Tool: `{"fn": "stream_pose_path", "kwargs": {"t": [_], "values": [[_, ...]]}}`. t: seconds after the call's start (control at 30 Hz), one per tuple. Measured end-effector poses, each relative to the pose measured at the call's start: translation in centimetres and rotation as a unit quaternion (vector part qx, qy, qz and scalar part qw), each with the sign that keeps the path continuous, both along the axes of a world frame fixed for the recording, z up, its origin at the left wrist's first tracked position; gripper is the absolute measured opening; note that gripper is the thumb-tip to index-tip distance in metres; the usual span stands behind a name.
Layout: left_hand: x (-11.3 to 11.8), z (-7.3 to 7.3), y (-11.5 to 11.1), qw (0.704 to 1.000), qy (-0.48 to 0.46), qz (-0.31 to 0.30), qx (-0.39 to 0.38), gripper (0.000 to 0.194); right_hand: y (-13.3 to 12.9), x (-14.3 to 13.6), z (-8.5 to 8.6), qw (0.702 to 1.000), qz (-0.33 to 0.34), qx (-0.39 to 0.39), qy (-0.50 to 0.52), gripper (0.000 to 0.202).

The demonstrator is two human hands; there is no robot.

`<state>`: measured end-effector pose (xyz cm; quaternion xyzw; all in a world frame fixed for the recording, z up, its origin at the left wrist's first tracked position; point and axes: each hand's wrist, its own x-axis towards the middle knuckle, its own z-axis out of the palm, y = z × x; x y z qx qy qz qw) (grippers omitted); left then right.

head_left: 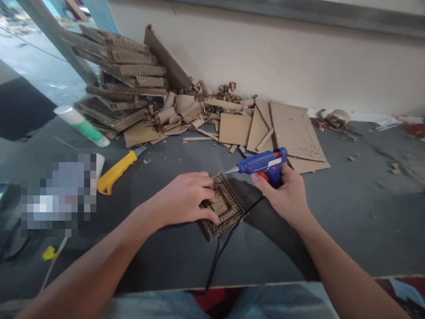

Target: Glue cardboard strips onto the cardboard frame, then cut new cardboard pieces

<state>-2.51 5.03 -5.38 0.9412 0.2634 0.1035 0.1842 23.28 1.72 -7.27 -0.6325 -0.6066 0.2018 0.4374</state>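
Observation:
In my right hand (285,195) is a blue glue gun (260,164) with an orange trigger and a small red light. Its metal nozzle points left, close to the far corner of a small square cardboard frame (229,208). Layered corrugated strips make up that frame, and it lies on the dark table in front of me. My left hand (194,199) grips the frame's left side, with the thumb on the near part and the fingers over the far part. A black cord runs from the glue gun past the frame to the table's front edge.
A yellow utility knife (117,172) and a white-green glue stick (81,125) lie on the left. Behind them rises a stack of cardboard frames (129,71). Cardboard scraps (182,108) and flat corrugated sheets (295,128) spread along the wall. A blurred-out object (59,195) is at far left.

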Motion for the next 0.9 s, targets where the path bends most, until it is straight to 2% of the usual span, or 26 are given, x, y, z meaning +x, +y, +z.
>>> {"fn": "stream_pose_path", "kwargs": {"t": [0.3, 0.47, 0.9], "values": [[0.03, 0.21, 0.14, 1.000, 0.020, -0.012, 0.010, 0.047, -0.07, -0.07, 0.16, 1.000, 0.002, -0.006, 0.009, 0.026], [-0.09, 0.10, 0.32, 1.000, 0.001, -0.005, -0.001, 0.024, -0.13, -0.08, 0.21, 1.000, 0.001, 0.000, 0.002, 0.028], [0.42, 0.02, -0.06, 0.997, 0.034, 0.002, 0.074, 0.021, -0.06, -0.08, 0.21, 1.000, -0.002, -0.004, -0.001, 0.028]]}}
